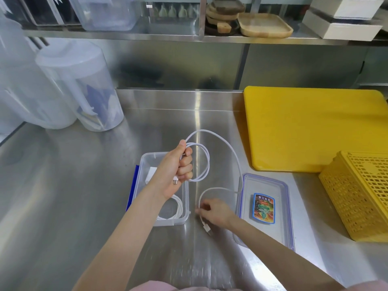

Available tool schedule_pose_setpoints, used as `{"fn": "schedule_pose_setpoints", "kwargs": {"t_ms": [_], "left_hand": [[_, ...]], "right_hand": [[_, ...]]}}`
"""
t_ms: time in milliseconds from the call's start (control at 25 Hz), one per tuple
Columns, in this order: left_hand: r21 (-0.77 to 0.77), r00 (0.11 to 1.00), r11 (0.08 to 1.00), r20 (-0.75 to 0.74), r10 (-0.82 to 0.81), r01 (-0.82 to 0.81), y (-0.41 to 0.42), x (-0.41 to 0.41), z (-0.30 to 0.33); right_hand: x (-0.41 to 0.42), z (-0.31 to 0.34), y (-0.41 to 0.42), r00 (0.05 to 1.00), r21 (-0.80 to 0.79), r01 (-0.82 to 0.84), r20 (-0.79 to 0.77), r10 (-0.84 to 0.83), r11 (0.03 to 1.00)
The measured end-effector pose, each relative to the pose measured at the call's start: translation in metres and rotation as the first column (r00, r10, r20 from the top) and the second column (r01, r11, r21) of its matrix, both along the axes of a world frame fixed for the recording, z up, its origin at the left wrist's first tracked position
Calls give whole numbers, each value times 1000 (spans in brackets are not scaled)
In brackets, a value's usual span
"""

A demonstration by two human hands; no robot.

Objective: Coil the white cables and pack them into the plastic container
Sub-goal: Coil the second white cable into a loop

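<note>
Above the steel counter [84,185], left hand [176,169] raised and clenched round the gathered loops of a white cable [206,160], one metal plug tip poking out below the palm. Down on the counter, right hand [216,213] pinching the same cable near its free end, connector [206,227] trailing just past the fingers. Between the two hands, one long slack arc rising from the left fist, sweeping out to the right, touching the rim of the clear lid [264,208] lying beside the box, then curling back toward the right hand.

Directly under the left forearm, open plastic container [147,162], already holding a coiled cable [178,208] and a white charger block [151,175].

Likely handling: light, thin, limp, with some springiness, so loops apt to unwind if the fist loosens. Smooth jacket, probably a little slippery, easy to slide through pinching fingers. Best purchase at the crossing point of the loops, all strands trapped together, with the free end fed in by a pinch on the cord itself, sparing the plug joint any sharp bend. Slack arc possibly prone to catching on the lid's edge.
</note>
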State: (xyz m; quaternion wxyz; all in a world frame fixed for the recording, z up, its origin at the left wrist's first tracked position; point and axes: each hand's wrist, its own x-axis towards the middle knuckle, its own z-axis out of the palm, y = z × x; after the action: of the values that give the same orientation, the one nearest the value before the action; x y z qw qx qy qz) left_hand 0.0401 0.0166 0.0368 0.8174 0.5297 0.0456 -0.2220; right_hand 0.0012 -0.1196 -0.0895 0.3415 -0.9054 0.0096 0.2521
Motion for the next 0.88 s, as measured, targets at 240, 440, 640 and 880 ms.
{"fn": "schedule_pose_setpoints", "kwargs": {"t_ms": [240, 440, 640, 880], "left_hand": [[31, 1000, 1000, -27, 4, -3, -2, -3, -3], [6, 999, 1000, -38, -18, 18, -11, -8, -7], [99, 999, 994, 19, 37, -39, -16, -9, -10], [309, 979, 932, 137, 153, -189, -21, -6, -13]], "right_hand": [[14, 38, -13, 826, 579, 542, -231, -515, 609], [27, 79, -18, 739, 775, 614, -495, -457, 153], [20, 98, -14, 749, 729, 661, -627, -216, 178], [10, 111, -9, 829, 751, 546, -547, -113, 372]]}}
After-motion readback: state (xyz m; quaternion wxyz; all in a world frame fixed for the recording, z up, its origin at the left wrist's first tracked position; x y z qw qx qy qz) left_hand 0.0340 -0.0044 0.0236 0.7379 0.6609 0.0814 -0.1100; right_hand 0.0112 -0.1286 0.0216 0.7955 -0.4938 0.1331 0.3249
